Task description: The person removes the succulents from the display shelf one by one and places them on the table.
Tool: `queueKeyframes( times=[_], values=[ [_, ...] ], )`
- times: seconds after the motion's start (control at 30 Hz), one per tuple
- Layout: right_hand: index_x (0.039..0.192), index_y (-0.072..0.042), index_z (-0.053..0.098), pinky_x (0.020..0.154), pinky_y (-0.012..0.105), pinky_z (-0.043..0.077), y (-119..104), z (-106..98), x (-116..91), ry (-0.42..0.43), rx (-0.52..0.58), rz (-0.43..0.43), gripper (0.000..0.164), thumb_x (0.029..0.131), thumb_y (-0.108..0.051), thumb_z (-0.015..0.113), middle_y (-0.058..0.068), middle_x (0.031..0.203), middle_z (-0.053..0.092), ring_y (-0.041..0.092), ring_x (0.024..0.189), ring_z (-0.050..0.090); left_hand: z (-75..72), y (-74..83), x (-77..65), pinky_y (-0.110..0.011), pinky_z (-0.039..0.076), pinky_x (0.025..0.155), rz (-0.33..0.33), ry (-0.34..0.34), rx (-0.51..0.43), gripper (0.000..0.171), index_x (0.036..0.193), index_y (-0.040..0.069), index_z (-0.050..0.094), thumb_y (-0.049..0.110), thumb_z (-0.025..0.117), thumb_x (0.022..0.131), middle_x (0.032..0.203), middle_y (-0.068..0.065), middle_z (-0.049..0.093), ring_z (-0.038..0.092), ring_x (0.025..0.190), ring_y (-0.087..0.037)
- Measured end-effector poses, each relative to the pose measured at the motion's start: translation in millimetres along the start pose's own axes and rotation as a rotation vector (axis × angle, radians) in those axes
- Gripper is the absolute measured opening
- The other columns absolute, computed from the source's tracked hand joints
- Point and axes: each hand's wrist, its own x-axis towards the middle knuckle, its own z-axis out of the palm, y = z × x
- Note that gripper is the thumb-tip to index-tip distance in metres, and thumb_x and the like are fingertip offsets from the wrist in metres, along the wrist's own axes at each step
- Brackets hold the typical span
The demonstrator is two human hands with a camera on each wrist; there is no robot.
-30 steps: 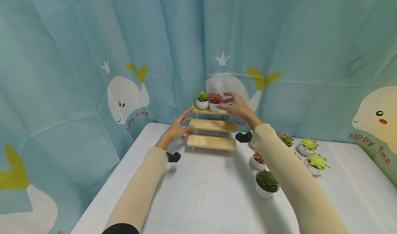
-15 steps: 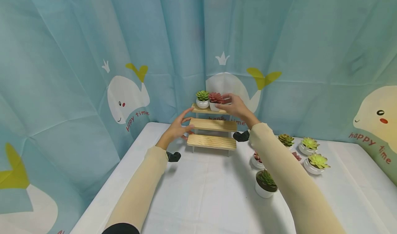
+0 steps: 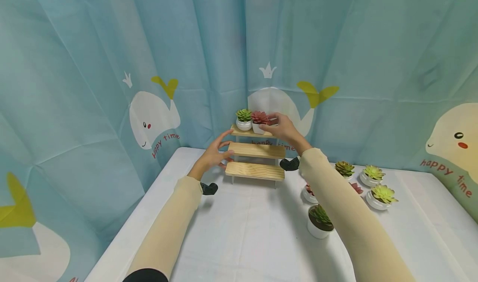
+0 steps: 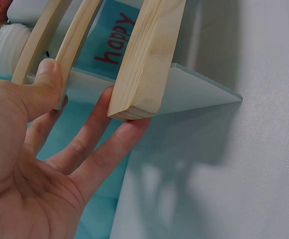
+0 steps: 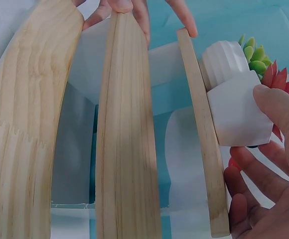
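A three-tier wooden display stand stands at the back of the table. My left hand grips its left side; in the left wrist view the thumb lies on one board's end and other fingers touch the board ends. A red succulent in a white angular pot sits on the top tier. My right hand holds this pot, with the thumb on its wall and the other fingers partly hidden behind. Left of it on that tier is a green succulent in a round white pot.
Several potted succulents stand on the table's right side, including a dark green one and a light green one; my right sleeve partly covers the group. A blue whale-print curtain hangs close behind the stand.
My right hand has moved slightly left and closed its fingers nearer round the red succulent's pot. My left hand keeps its place on the stand.
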Motion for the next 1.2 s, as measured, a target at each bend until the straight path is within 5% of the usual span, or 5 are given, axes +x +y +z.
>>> queueKeyframes(
  times=[0.43,1.2],
  values=[
    [0.146,-0.005,0.05,0.104,0.05,0.049,0.3,1.4,0.6,0.004,-0.019,0.013,0.066,0.097,-0.043,0.073,0.019,0.138,0.058,0.035,0.129,0.054,0.0,-1.2,0.6,-0.067,0.057,0.072,-0.003,0.031,0.007,0.077,0.156,0.054,0.03,0.016,0.066,0.101,0.163,-0.013,0.036,0.074,0.091,-0.037],
    [0.145,-0.006,0.05,0.103,0.051,0.049,-4.8,1.7,-1.0,-0.006,-0.011,0.028,0.065,0.097,-0.044,0.072,0.018,0.138,0.057,0.035,0.127,0.055,-2.3,5.1,-2.7,-0.065,0.058,0.072,-0.005,0.006,-0.002,0.077,0.159,0.049,0.028,0.014,0.065,0.102,0.164,-0.016,0.034,0.073,0.097,-0.042]
  ],
)
